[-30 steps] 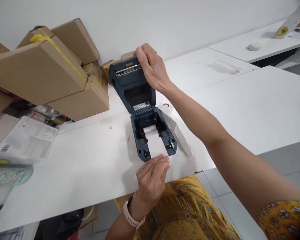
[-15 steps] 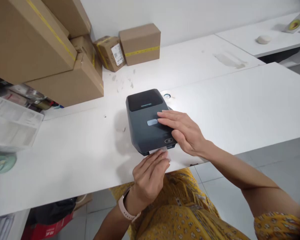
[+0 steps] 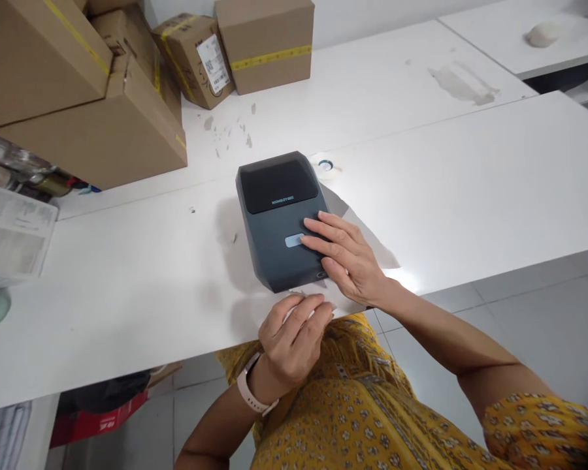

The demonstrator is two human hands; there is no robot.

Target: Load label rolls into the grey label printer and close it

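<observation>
Slate-grey, angular plastic label printer (image 3: 269,248) with a glossy black window, lying lid down on the white laminate tabletop (image 3: 142,281), near its front edge. Laid across the near right part of the lid: the right hand (image 3: 355,261), open, fingers spread and gripping nothing, one fingertip at the pale grey rounded button (image 3: 293,241). Just off the printer's front: the left hand (image 3: 294,339), closed in what looks like a pinch on a thin white paper strip (image 3: 313,288), mostly hidden by the fingers. Cannot tell about the lid's latch, nor about the strip's path inside. Beside the printer's right flank, a loose whitish sheet (image 3: 372,238); farther back, a brown cardboard box with yellow tape (image 3: 274,68).

Likeliest trouble, as judged from here: a crooked strip, from a sideways tug with the lid down on it. Possibly a tear too, from too hard a pull against a tight lid. With pressure only toward the right side, perhaps a half-caught latch on the left. With a fingertip so close to the button, an accidental press. Less likely, a slide toward the table edge, from pulling forward without enough weight on top.
</observation>
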